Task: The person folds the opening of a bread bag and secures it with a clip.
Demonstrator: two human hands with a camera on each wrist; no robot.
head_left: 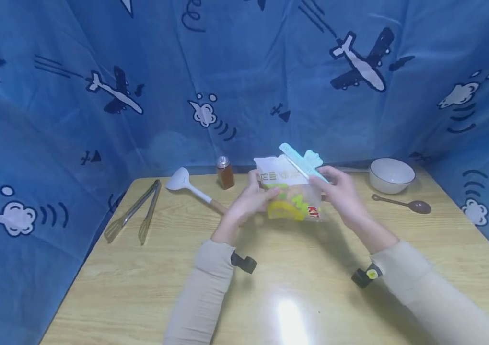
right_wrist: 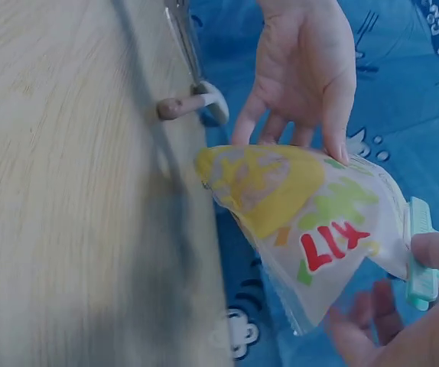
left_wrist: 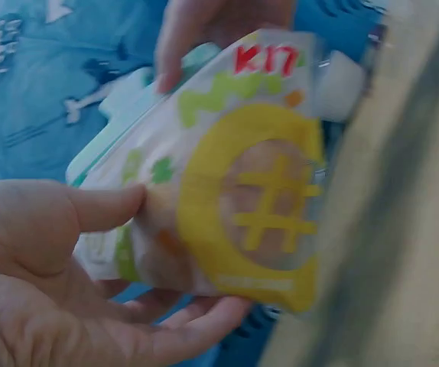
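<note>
A small printed food bag (head_left: 288,194), white at the top with yellow and green print, is held above the table between both hands. A light-blue bag clip (head_left: 299,162) lies aslant along its white top edge. My left hand (head_left: 250,197) grips the bag's left side, its thumb on the front and fingers behind, as the left wrist view shows. My right hand (head_left: 340,191) pinches the right end of the clip; in the right wrist view its thumb presses on the clip (right_wrist: 420,222) and its other fingers are behind the bag (right_wrist: 311,202).
On the wooden table (head_left: 162,287) lie metal tongs (head_left: 134,211) and a white spatula (head_left: 180,181) with a wooden handle at the left. A spice shaker (head_left: 225,173) stands at the back. To the right are a white bowl (head_left: 391,175) and a brown spoon (head_left: 417,206). A blue curtain (head_left: 244,62) hangs behind.
</note>
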